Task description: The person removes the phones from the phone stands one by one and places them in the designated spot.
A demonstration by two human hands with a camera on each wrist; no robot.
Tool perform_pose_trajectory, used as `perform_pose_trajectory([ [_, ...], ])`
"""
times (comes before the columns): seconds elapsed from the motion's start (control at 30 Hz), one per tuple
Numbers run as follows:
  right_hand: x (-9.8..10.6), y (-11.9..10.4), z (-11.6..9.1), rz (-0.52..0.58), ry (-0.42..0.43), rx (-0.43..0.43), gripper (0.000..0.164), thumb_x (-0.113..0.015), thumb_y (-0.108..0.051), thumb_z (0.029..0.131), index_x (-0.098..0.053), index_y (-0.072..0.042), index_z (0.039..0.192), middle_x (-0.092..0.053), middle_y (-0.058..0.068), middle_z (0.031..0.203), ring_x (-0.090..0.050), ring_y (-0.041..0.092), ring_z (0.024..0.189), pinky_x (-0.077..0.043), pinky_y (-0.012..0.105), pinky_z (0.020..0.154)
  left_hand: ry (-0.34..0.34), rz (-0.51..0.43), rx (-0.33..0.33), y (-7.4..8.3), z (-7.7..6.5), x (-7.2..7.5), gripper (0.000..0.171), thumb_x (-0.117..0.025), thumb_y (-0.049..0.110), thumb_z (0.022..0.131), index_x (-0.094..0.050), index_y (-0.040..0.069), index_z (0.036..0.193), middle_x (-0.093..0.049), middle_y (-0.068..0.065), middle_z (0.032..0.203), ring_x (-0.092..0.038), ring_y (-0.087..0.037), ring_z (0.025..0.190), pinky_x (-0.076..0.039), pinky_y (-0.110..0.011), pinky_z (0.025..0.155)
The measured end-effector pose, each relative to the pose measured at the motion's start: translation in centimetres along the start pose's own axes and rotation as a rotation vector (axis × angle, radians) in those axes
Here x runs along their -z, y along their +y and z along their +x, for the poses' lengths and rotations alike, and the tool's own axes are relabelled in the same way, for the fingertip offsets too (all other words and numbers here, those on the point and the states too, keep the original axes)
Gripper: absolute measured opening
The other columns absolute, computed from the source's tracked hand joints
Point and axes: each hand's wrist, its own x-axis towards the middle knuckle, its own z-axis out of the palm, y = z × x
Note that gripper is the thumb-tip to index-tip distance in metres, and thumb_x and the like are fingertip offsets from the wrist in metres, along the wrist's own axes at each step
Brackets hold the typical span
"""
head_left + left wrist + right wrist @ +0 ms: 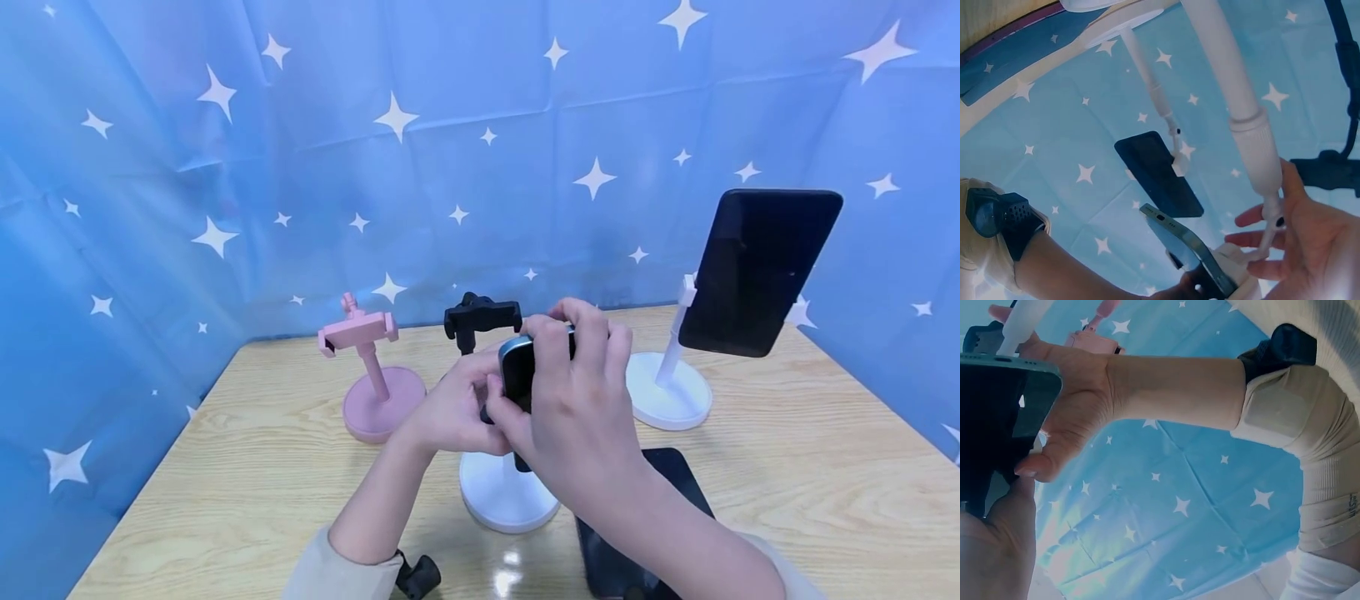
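Observation:
My right hand (581,408) grips a dark-screened phone (517,375) with a light blue-green metal edge, thumb on one side and fingers over the other. The phone stands tilted at the head of a white phone stand (1229,75), whose round base (510,500) rests on the table. My left hand (461,408) curls its fingers round the neck and holder of that stand, behind the phone. In the right wrist view, the left thumb (1035,465) lies at the phone's edge, close to the right thumb. The holder's clamp is largely hidden behind the phone and hands.
A pink phone stand (386,408) is at left, and a black phone stand (483,318) is behind the hands. On the right, another white stand (671,400) holds a large dark tablet (757,275). A black tablet (611,567) lies under my right forearm. Star-patterned blue cloth (480,167) hangs behind.

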Motion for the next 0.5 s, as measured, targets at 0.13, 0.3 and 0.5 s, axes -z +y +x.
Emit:
perform_pose_trajectory([
  [0.13,0.00,0.15,0.01,0.035,0.001,-0.005,0.050,-0.074,-0.012,0.062,-0.044,0.006,0.098,-0.044,0.026,0.098,-0.041,0.039,0.095,-0.029,0.048,0.068,-0.023,-0.027,-0.036,0.02,0.32,0.03,0.026,-0.061,-0.006,0.058,-0.051,0.003,0.080,-0.048,-0.012,0.082,-0.045,-0.018,0.080,-0.043,-0.029,0.063],
  [0.3,0.18,0.36,0.00,0.096,-0.023,-0.033,0.043,-0.069,-0.014,0.066,-0.044,0.004,0.096,-0.043,0.024,0.100,-0.039,0.038,0.097,-0.029,0.046,0.068,-0.054,-0.043,-0.062,-0.05,0.67,0.11,0.031,-0.063,-0.005,0.061,-0.053,0.001,0.090,-0.048,-0.013,0.088,-0.044,-0.019,0.088,-0.044,-0.031,0.071],
  [0.5,-0.02,0.40,0.05,0.121,-0.027,-0.039,0.048,-0.075,-0.008,0.058,-0.045,0.003,0.093,-0.044,0.024,0.098,-0.039,0.038,0.096,-0.029,0.044,0.065,-0.048,-0.027,-0.006,-0.01,0.38,0.18,0.038,-0.062,-0.002,0.057,-0.053,0.002,0.094,-0.051,-0.011,0.086,-0.044,-0.018,0.086,-0.042,-0.027,0.065],
])
